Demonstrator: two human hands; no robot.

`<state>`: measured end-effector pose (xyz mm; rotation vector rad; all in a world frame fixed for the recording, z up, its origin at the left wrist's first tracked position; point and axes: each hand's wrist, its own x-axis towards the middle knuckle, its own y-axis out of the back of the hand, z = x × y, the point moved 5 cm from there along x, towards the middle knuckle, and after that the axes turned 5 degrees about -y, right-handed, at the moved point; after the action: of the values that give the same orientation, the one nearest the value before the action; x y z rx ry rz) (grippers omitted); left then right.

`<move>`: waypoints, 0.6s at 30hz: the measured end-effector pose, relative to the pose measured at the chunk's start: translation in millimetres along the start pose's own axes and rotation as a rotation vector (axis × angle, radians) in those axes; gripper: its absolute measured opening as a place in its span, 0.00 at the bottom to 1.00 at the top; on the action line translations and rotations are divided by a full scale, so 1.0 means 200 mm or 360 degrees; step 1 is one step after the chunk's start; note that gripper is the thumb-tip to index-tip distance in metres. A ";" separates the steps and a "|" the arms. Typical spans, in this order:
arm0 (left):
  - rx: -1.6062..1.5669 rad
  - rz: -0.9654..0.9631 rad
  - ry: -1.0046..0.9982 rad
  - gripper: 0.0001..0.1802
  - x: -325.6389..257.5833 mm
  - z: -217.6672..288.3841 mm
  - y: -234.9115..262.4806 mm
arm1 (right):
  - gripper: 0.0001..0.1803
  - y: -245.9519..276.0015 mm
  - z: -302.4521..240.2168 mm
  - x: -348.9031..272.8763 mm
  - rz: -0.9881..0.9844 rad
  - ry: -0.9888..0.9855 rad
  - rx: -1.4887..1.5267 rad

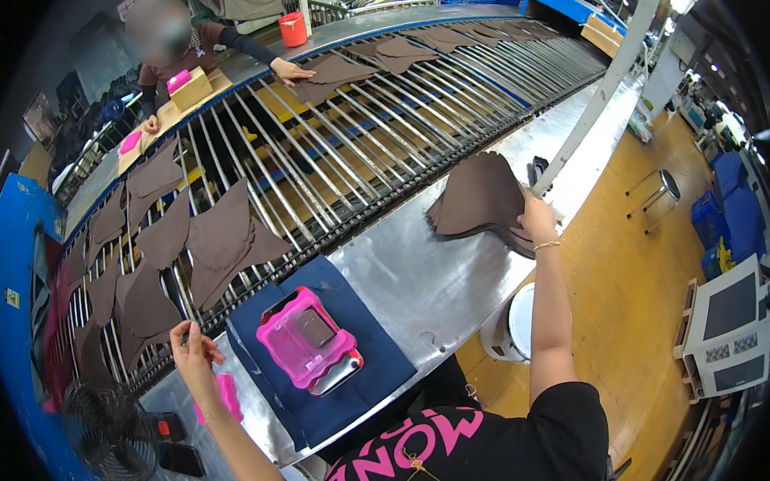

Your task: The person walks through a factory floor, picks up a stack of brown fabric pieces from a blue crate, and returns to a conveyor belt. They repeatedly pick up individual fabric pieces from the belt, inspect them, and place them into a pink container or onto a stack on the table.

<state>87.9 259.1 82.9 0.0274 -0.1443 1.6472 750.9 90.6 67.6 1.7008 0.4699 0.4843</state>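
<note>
At the right of the metal table, my right hand (538,217) has its fingers closed on the edge of a stack of dark brown cut pieces (478,192). The stack is fanned, and its near edge curls up. My left hand (196,348) is raised near the roller conveyor with loosely bent fingers apart and nothing in them. Close to it, a pink wavy-edged frame with a clear middle (296,345) lies on a navy sheet (370,363). A smaller pink piece (228,397) is partly hidden by my left forearm.
Beyond the table, a conveyor of metal rods (379,127) carries several brown pieces (219,232). Across it, a co-worker's hand (292,71) touches one. A black fan (107,429) stands at lower left, a grey post (607,81) at right, and a white bucket (522,320) beside the table.
</note>
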 end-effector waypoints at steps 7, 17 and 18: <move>0.0233 -0.0335 -0.0075 0.17 -0.02 0.12 -0.20 | 0.23 0.62 -0.60 -0.51 0.0350 0.0792 0.0537; 0.0019 -0.0332 -0.0055 0.27 -0.07 0.29 -0.30 | 0.19 0.46 -1.30 -0.98 -0.1243 0.1300 0.2334; 0.0049 -0.0344 -0.0139 0.20 -0.09 0.34 -0.26 | 0.18 0.43 -1.33 -1.01 -0.1385 0.1191 0.2435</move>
<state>135.9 238.1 152.9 0.1345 -0.1763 1.4326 438.6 179.0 184.4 2.3139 2.4585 -0.0115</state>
